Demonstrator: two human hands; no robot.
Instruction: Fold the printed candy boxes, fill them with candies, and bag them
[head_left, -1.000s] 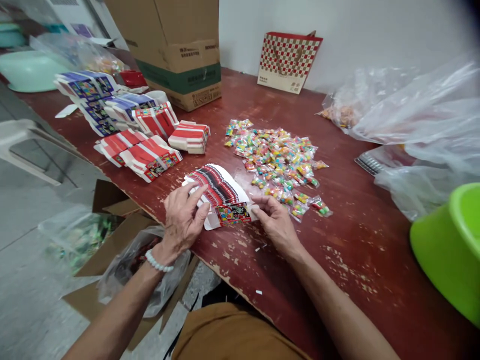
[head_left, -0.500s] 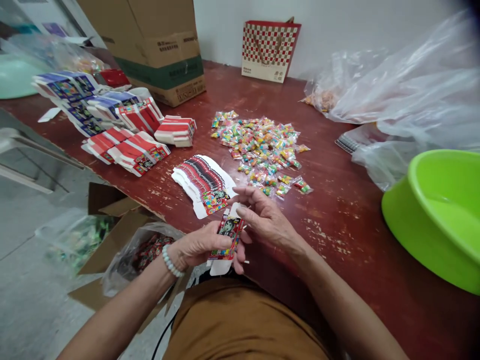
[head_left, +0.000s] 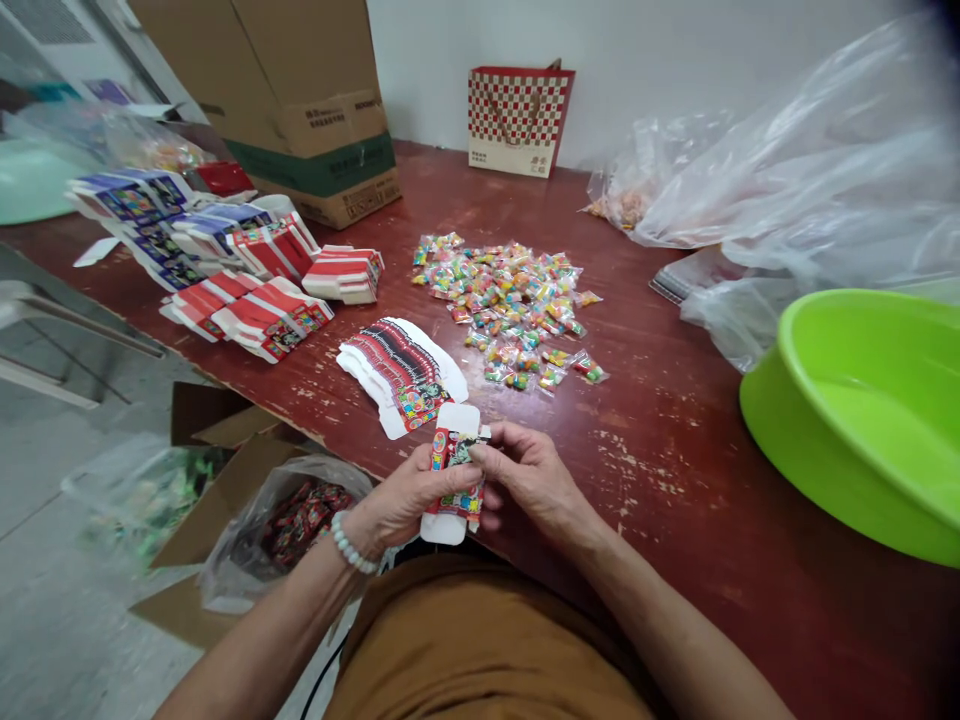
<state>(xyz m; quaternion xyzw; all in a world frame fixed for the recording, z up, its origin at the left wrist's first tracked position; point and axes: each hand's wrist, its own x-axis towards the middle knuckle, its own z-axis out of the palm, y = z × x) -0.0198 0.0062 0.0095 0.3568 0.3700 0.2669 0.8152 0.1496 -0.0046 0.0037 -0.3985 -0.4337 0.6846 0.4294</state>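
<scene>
My left hand [head_left: 409, 492] and my right hand [head_left: 529, 478] both grip one small printed cardboard box [head_left: 454, 470], held upright over the near table edge with its white flaps showing at top and bottom. Just beyond it a fanned stack of flat box blanks [head_left: 401, 368] lies on the red wooden table [head_left: 675, 450]. A heap of small wrapped colourful candies [head_left: 506, 295] is spread further back, past my right hand.
Piles of red and blue flat boxes [head_left: 225, 260] lie at the left. A cardboard carton [head_left: 300, 100] and a checked paper bag [head_left: 517, 120] stand at the back. A green basin [head_left: 870, 410] and clear plastic bags [head_left: 810, 200] fill the right. An open carton with a bag of boxes [head_left: 292, 520] sits on the floor.
I lifted one flat blank off the stack, brought it towards me and have opened it into a box shape between both hands. The view shifted slightly right.
</scene>
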